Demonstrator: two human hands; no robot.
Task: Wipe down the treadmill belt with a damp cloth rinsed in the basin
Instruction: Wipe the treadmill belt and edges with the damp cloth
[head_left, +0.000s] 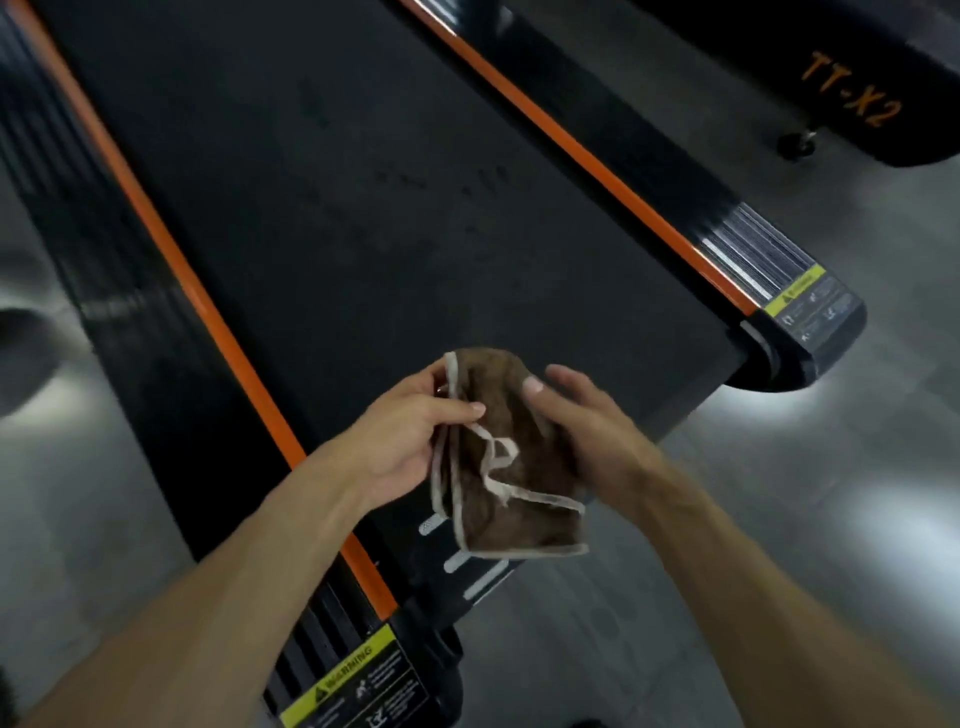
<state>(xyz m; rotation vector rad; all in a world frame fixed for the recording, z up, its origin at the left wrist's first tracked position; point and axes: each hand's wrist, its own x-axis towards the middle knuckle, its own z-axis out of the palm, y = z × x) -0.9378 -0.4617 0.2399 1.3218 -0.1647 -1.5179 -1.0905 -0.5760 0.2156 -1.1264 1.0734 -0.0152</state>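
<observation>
Both hands hold the brown cloth (511, 457) above the rear end of the treadmill belt (363, 208), at 6 o'clock of the belt. The left hand (410, 431) pinches its folded edge, thumb on top. The right hand (582, 421) curls around the 3 o'clock side.

Risk: a loose fold may trail and wipe unevenly.

Cloth: soft terry, pale piping. Belt: matte black, fine-textured, between orange side strips (571, 150).

Grey, glossy floor (810, 519) carrying a treadmill whose black belt (363, 208) runs diagonally between orange-striped side rails (171, 260). Yellow warning labels (343, 680) mark both rear rail ends. A second black machine base (852, 88), lettered TT-X2, stands well apart.
</observation>
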